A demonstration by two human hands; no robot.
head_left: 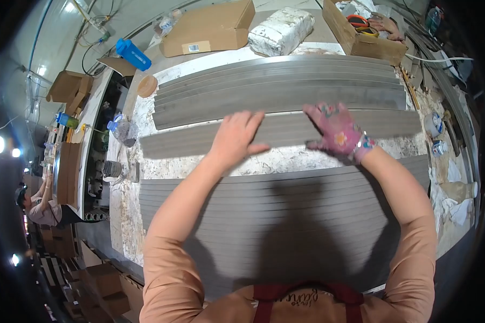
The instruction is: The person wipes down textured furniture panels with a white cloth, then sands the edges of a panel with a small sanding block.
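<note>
A long grey strip [291, 129] lies crosswise on the whitish, stained worktable. My bare left hand [234, 137] rests on its left half, fingers stretched out and thumb apart. On its right half lies my right hand [337, 132], in a pink floral glove with the fingers spread. Neither hand is closed round anything. Just beyond, several shinier grey strips [280, 94] lie side by side, their far edges overlapping. On the near side, many matching dull grey strips [296, 215] lie in close rows, partly hidden by my arms and shadow.
At the back stand a cardboard box [210, 27], a white wrapped block [281, 31] and an open carton [369, 46] of tools and gloves. A blue bottle [133, 54], a round tan disc [147, 86] and a clear plastic bottle [123, 131] are left. Another person [43, 207] works far left.
</note>
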